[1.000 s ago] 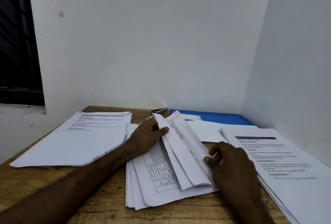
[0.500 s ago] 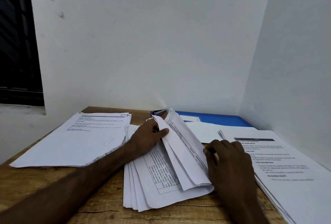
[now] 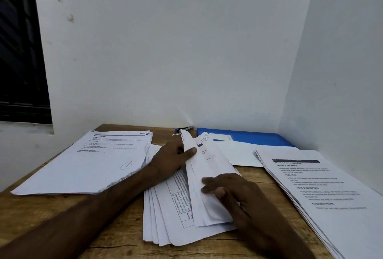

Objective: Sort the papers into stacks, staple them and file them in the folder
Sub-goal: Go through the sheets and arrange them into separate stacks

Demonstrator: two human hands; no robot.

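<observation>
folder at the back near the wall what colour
The folder is blue, seen best in the head view.

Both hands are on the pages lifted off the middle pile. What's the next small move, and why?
Probably peel the lifted pages clear of the middle pile. The left hand pinches their top edge, the right hand rests on their lower part, and they stand tilted off the fanned pile, with a left stack and a right stack beside it.

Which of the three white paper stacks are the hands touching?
The fanned middle white paper stack: left hand pinches and right hand presses its lifted sheets; the left stack and right stack lie flat.
</observation>
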